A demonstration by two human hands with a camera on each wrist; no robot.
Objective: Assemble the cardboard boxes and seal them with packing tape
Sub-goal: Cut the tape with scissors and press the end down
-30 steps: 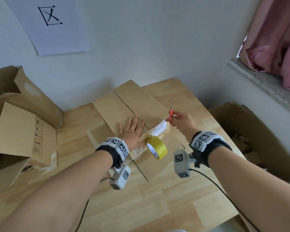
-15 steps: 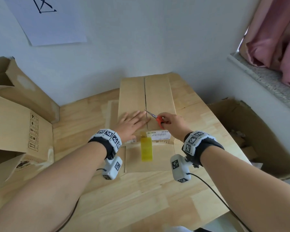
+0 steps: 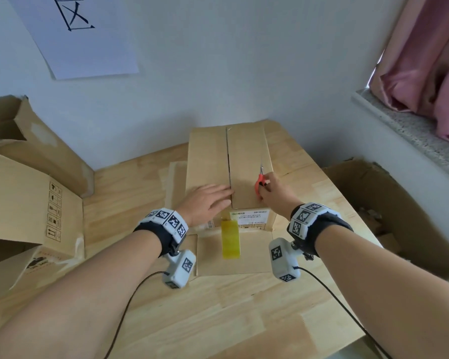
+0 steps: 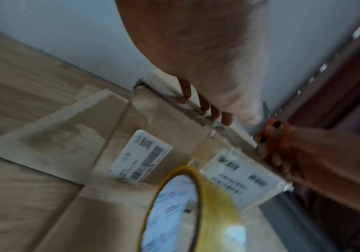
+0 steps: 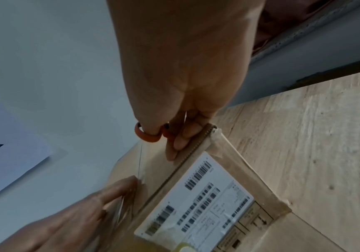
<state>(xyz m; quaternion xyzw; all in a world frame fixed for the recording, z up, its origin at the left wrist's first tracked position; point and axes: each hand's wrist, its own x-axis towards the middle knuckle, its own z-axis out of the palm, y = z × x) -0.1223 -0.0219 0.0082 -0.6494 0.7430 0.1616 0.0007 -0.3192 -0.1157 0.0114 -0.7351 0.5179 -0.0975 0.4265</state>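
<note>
Soft daylight enters by the pink curtain [image 3: 425, 55], evenly lighting the wooden desk [image 3: 218, 320] in the sharp head view, whose edges bow outward. Both wrist views are dim and motion-blurred; the tape roll [image 4: 187, 213] nearest the lens shows a pale glare patch.

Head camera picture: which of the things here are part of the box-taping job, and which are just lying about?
Part of the job:
- cardboard box, left hand pressing flat on its top flaps
- yellow tape roll, hanging at the box's near side
- red-handled scissors, gripped by the right hand

Lying about:
- open boxes at the left
- carton at the right
- paper sheet on the wall
- pink curtain
</note>
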